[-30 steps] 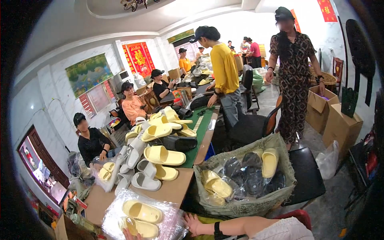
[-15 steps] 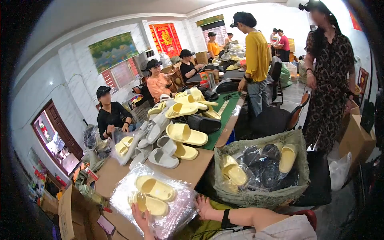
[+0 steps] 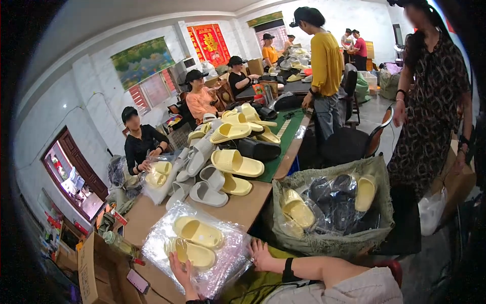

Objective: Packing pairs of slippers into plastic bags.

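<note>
A pair of yellow slippers [image 3: 198, 232] lies side by side on a stack of clear plastic bags [image 3: 158, 242] at the table's near edge. My left hand [image 3: 181, 272] rests against the heel side of the nearer slipper, fingers stretched out and thumb apart. On the other side of the bags, my right hand [image 3: 260, 256] lies with its fingers extended at their right edge, gripping nothing I can see. Beyond the bags rises a heap of loose slippers, with yellow slippers [image 3: 237, 163], grey slippers [image 3: 208, 193] and black slippers [image 3: 258, 150].
To the right stands a woven sack [image 3: 331, 245] holding bagged yellow and black slippers. A cardboard box [image 3: 101, 271], a bottle [image 3: 119, 243] and a phone [image 3: 137, 281] are at the left. One co-worker [image 3: 144, 144] handles bagged slippers across the table; others sit or stand farther back.
My hands stay nearly in place by the slippers and bags. The co-worker at the left has shifted their hands on the bagged slippers; the person at the right has lowered an arm.
</note>
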A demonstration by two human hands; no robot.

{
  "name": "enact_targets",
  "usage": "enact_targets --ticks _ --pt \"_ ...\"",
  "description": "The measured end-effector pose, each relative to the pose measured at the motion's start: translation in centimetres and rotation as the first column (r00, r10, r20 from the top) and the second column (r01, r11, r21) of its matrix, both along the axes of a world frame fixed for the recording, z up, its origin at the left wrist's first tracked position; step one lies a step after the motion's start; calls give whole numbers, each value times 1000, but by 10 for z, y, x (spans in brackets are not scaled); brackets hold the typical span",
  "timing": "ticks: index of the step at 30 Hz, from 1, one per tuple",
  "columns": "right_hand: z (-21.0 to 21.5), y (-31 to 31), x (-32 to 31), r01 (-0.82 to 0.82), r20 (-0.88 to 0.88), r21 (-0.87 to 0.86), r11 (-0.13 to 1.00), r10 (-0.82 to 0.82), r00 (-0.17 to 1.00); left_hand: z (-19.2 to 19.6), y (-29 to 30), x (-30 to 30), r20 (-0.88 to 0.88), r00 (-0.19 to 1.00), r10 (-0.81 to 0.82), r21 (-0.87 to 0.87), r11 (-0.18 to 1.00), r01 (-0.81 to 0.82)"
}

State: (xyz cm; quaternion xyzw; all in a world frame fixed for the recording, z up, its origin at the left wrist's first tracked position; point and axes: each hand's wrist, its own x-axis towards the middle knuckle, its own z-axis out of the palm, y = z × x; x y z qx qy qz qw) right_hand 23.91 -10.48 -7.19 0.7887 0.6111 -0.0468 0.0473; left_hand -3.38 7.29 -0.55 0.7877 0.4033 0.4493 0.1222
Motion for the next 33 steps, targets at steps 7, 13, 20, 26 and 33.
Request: enact_targets --ticks 7,13,20,26,33 --pt "13 1 6 16 -54 -19 1000 -17 998 6 -3 0 -16 1000 -19 -71 997 18" --pt "12 0 4 27 -84 -67 997 -33 996 19 -19 13 40 999 -22 -86 996 25" --pt "14 1 27 -41 -456 42 998 55 888 28 -31 15 171 984 -56 -125 989 78" --pt "-13 -23 138 102 -831 87 991 15 556 23 -23 15 144 989 -39 -123 991 57" --pt "-9 -123 204 -98 -222 -479 872 -13 975 25 -25 14 61 998 3 -124 992 5"
